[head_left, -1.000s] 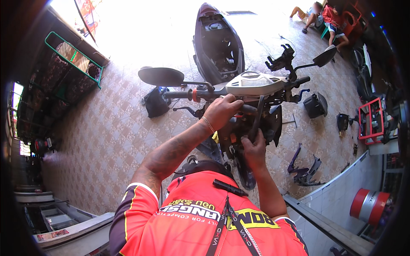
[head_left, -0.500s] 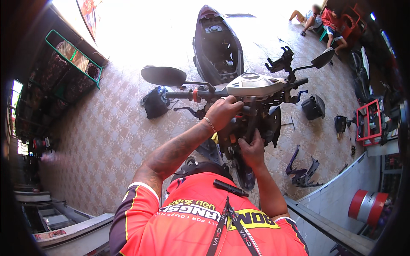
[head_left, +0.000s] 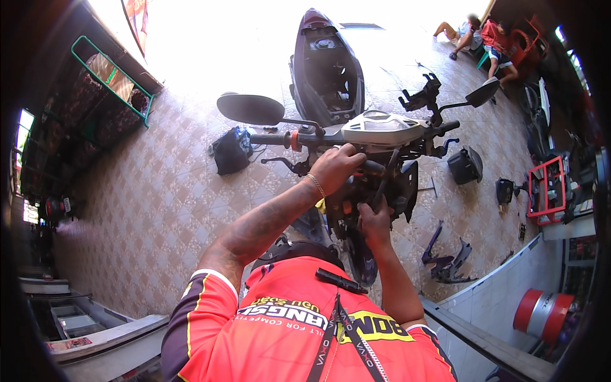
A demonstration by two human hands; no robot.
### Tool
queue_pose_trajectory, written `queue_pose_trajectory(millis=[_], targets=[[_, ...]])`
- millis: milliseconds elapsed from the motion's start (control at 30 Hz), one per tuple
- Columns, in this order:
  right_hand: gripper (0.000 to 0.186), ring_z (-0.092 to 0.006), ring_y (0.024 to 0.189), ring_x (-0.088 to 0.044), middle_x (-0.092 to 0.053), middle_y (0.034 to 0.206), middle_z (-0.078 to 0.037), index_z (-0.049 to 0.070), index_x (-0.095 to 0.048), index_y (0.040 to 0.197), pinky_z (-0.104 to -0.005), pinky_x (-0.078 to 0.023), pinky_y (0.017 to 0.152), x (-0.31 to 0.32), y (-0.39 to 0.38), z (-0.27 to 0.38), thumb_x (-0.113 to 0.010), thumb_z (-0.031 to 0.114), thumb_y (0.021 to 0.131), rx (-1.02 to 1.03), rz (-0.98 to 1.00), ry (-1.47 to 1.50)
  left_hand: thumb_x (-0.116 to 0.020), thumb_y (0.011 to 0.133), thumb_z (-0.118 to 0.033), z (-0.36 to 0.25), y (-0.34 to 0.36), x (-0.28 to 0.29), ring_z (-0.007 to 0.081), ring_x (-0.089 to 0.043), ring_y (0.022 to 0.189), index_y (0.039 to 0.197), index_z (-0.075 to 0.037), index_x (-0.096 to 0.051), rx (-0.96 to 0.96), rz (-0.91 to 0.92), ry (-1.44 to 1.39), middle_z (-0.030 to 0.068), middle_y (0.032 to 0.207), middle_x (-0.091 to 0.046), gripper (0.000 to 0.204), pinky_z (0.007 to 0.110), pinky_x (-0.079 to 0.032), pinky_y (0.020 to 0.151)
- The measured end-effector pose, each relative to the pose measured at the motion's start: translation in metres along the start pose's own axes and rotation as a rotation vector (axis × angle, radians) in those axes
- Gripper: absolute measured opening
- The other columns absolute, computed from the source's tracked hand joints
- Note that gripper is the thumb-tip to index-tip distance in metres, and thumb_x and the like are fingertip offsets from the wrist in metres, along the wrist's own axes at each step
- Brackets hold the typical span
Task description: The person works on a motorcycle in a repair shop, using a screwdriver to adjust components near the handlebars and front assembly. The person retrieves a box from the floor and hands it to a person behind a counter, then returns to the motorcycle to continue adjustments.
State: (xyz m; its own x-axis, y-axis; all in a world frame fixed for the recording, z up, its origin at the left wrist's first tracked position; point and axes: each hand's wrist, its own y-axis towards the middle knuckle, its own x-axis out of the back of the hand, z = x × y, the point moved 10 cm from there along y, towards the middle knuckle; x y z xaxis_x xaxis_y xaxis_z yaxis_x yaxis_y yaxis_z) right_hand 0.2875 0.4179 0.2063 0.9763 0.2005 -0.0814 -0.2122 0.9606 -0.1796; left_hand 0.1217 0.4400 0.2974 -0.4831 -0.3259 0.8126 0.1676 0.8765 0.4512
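A partly stripped scooter stands in front of me, with its handlebar (head_left: 328, 138) bare and a grey-white instrument cover (head_left: 382, 129) at the middle. My left hand (head_left: 339, 167) is closed just under the handlebar, beside a short black cylindrical part (head_left: 372, 168); its fingertips and what they grip are hidden. Lower and to the right, my right hand (head_left: 374, 221) is closed round the lower end of a dark rod (head_left: 387, 180). The rod leans up to the right, toward the underside of the instrument cover. Dark front parts (head_left: 406, 191) sit beside it.
Mirrors (head_left: 251, 109) and a phone holder (head_left: 420, 93) stick up from the handlebar. On the tiled floor lie a black bag (head_left: 231, 153), a black bin-like box (head_left: 466, 165) and purple-black panels (head_left: 449, 261). Two people (head_left: 499, 44) sit at the far right.
The dark rod's upper end has swung to the right, and my right hand has turned with it. My left hand stays under the handlebar. The view has shifted slightly.
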Motion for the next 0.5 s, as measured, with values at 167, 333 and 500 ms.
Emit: queue_pose_trajectory(millis=[167,333,500], targets=[[0.020,-0.0066,0.053,-0.049,-0.051,0.073,0.001,0.006,-0.049,0.103,-0.0244,-0.040,0.045,0.014,-0.003,0.009,-0.063,0.007,0.088,-0.027,-0.145,0.177,-0.064,0.083,-0.013,0.003,0.001,0.002,0.0335,-0.064,0.085,0.106,-0.014,-0.064,0.022,-0.015,-0.017,0.0109,0.094,-0.057,0.023,0.044,-0.051,0.074],[0.023,-0.0069,0.056,-0.049,-0.051,0.075,0.001,0.004,-0.050,0.106,-0.0250,-0.041,0.048,-0.005,-0.003,0.015,-0.064,0.008,0.087,0.040,0.044,-0.084,-0.065,0.083,-0.014,0.004,0.002,0.001,0.0334,-0.064,0.085,0.106,-0.014,-0.064,0.022,-0.022,-0.007,0.0108,0.094,-0.058,0.023,0.044,-0.052,0.074],[0.021,-0.0069,0.056,-0.049,-0.050,0.076,0.000,0.005,-0.048,0.104,-0.0255,-0.042,0.048,0.007,0.003,0.014,-0.062,0.007,0.088,0.114,-0.051,-0.058,-0.067,0.082,-0.015,0.001,-0.001,0.001,0.0333,-0.064,0.085,0.108,-0.014,-0.064,-0.007,-0.030,0.002,0.0109,0.095,-0.058,0.026,0.044,-0.052,0.074]])
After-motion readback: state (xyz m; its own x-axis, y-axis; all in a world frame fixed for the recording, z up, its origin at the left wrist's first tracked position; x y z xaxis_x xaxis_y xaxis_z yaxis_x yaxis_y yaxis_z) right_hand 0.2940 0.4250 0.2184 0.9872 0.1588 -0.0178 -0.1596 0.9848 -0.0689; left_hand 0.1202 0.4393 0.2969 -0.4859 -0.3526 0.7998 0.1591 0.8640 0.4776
